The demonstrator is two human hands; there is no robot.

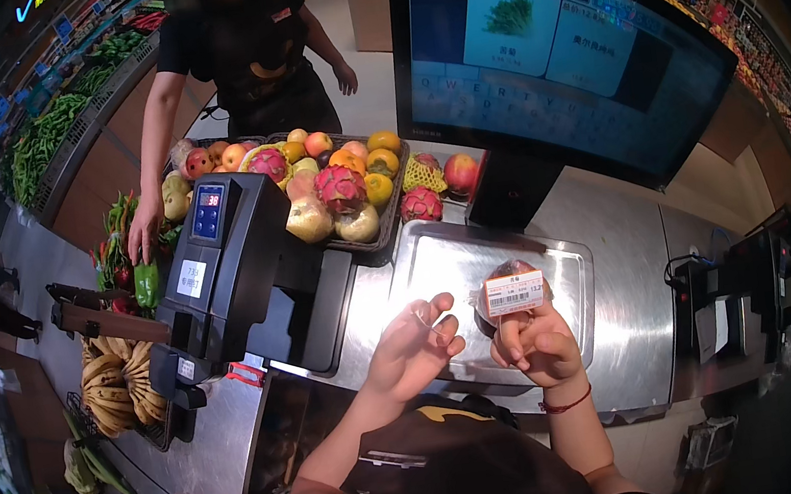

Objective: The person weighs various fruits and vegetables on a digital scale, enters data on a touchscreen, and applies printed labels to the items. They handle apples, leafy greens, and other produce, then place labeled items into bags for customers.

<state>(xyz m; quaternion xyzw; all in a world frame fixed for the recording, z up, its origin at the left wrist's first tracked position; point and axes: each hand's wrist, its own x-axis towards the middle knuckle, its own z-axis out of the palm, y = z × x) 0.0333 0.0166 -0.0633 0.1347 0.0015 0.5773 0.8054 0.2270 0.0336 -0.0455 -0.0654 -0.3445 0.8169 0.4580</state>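
Note:
My right hand (539,344) has a printed price label (514,294) at its fingertips, over the steel weighing tray (432,242). Partly behind that label is a dark, rounded item (514,266), apparently in clear plastic, on the tray. To the left, my left hand (415,348) hovers over the tray's near left part, palm up and fingers curled apart. A thin shiny line shows near its fingers; what it is cannot be made out. Beyond the tray stands a scale's touchscreen (526,46) with weights and produce pictures.
A black label printer (219,254) stands left of the tray. Behind it are a basket of mixed fruit (394,206) and loose dragon fruit (421,204). Bananas (116,385) lie at the left. Across the counter, another person's hand (145,229) touches a green pepper (147,283).

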